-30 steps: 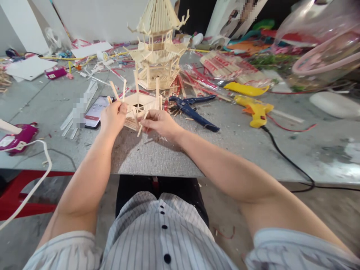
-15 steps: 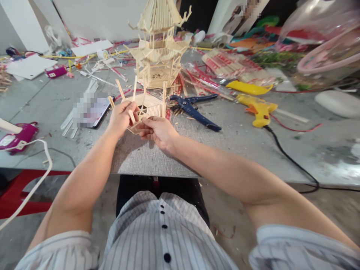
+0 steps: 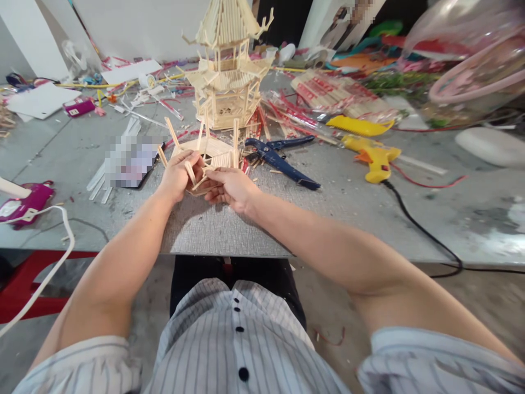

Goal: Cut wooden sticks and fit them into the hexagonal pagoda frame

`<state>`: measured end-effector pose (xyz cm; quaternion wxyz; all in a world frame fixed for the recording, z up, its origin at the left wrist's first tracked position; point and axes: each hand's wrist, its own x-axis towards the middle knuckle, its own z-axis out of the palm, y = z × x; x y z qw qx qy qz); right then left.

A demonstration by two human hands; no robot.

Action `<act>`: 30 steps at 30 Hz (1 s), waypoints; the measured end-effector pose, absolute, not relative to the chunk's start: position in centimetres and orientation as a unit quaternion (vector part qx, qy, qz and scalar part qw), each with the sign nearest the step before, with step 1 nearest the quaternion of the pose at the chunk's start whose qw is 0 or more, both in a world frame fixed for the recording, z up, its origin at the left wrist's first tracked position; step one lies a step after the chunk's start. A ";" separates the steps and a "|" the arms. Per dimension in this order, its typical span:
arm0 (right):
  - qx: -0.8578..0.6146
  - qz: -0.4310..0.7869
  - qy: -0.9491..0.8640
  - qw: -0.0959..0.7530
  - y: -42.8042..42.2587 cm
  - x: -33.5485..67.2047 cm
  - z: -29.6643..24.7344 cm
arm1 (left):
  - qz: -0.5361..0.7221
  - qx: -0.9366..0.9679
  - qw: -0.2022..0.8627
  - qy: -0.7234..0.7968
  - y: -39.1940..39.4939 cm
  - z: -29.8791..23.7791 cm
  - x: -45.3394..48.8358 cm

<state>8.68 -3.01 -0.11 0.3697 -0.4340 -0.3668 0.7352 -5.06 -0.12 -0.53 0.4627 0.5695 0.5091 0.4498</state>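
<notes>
Both hands grip a small hexagonal wooden-stick frame (image 3: pixel 213 152) with upright posts, held just above the grey mat (image 3: pixel 221 224). My left hand (image 3: pixel 177 176) is closed round its left side, fingers wrapped over a post. My right hand (image 3: pixel 230 187) pinches its front edge from the right. Behind the frame stands a taller stick pagoda model (image 3: pixel 227 65) with a pointed roof.
Blue pliers (image 3: pixel 279 160) and a yellow glue gun (image 3: pixel 375 156) with a black cord lie right of the frame. A phone (image 3: pixel 130 161) lies left, a magenta tool (image 3: pixel 25 201) at the far left edge. Packs of sticks (image 3: pixel 332 98) and scraps litter the back.
The frame has been tilted and lowered toward me between both hands. My right hand moved from holding a loose stick beside it to pinching the frame's front edge.
</notes>
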 end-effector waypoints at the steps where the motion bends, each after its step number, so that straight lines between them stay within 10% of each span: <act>1: -0.433 0.737 -0.374 0.362 -2.7 8.9 -0.1 | 0.452 0.568 0.461 0.511 0.0 -0.6 -5.1; 6: -0.461 0.679 -0.453 0.347 -1.2 9.9 -0.3 | 0.482 0.543 0.471 0.500 1.0 -1.1 -5.3; 14: -0.391 0.354 -0.616 0.584 0.1 11.3 -1.5 | 0.517 0.501 0.478 0.503 1.0 -0.7 -5.4; 30: -0.454 0.719 -0.328 0.411 -2.7 8.8 -0.5 | 0.510 0.524 0.475 0.489 0.8 -0.8 -5.6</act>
